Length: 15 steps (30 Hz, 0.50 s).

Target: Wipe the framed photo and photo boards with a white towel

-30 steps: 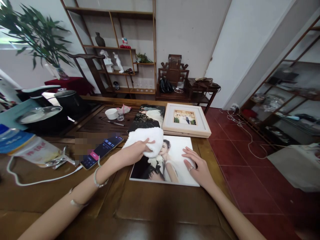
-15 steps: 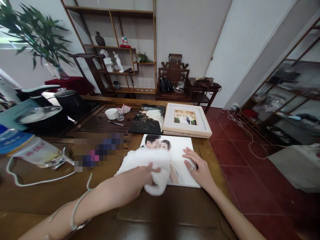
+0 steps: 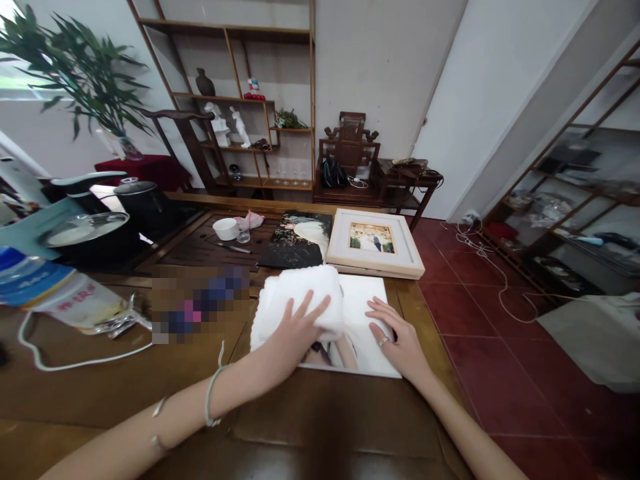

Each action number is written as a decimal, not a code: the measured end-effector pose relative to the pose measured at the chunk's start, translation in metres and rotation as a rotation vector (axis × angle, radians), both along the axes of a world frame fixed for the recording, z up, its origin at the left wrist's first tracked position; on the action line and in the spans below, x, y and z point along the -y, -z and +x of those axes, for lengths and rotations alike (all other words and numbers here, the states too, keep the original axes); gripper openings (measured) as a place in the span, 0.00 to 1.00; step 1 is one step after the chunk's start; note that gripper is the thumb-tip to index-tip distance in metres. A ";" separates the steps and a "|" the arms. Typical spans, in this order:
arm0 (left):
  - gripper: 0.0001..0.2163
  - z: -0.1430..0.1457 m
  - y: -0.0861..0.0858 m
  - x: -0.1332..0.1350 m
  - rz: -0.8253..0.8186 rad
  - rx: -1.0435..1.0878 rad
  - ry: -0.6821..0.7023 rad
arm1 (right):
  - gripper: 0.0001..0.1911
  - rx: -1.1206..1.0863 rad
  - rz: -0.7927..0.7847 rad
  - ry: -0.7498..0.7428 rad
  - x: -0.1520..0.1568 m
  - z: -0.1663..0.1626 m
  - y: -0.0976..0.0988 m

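Note:
A large photo print [image 3: 367,313] lies flat on the wooden table [image 3: 310,427] in front of me. My left hand [image 3: 295,327] presses a white folded towel [image 3: 295,293] onto the print's left and middle part, fingers stretched out flat on the cloth. My right hand [image 3: 395,333], wearing a ring, rests open with its fingers flat on the print's right side. The towel hides most of the picture.
Behind the print lie a dark photo print [image 3: 297,243] and a white framed photo [image 3: 374,243]. A white cup [image 3: 225,228], a dark kettle [image 3: 140,200], a lid [image 3: 83,230] and a plastic packet [image 3: 65,293] with a white cable [image 3: 75,360] sit to the left. Red tiled floor [image 3: 480,360] lies right.
My left hand swept the towel from the print's top down to its near edge, then back up over the middle. The right hand stayed in place on the print.

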<state>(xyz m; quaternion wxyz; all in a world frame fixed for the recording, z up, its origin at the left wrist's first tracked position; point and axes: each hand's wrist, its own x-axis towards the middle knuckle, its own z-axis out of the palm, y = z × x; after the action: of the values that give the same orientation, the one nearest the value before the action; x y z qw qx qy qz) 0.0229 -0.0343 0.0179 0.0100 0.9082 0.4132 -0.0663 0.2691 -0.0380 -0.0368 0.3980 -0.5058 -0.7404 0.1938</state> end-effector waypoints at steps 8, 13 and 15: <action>0.15 -0.001 -0.019 0.063 -0.284 0.016 0.224 | 0.10 -0.007 0.001 -0.009 0.002 0.000 -0.003; 0.27 0.009 -0.018 0.022 -0.211 0.035 0.143 | 0.10 -0.013 0.001 -0.004 0.001 0.000 -0.002; 0.29 0.012 -0.012 -0.002 -0.135 0.047 0.112 | 0.10 -0.012 -0.001 -0.004 0.001 0.000 -0.002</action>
<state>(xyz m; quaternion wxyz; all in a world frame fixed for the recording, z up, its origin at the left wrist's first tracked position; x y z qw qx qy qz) 0.0353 -0.0318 0.0297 0.0771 0.9284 0.3560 -0.0729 0.2694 -0.0389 -0.0349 0.4018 -0.5034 -0.7388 0.1982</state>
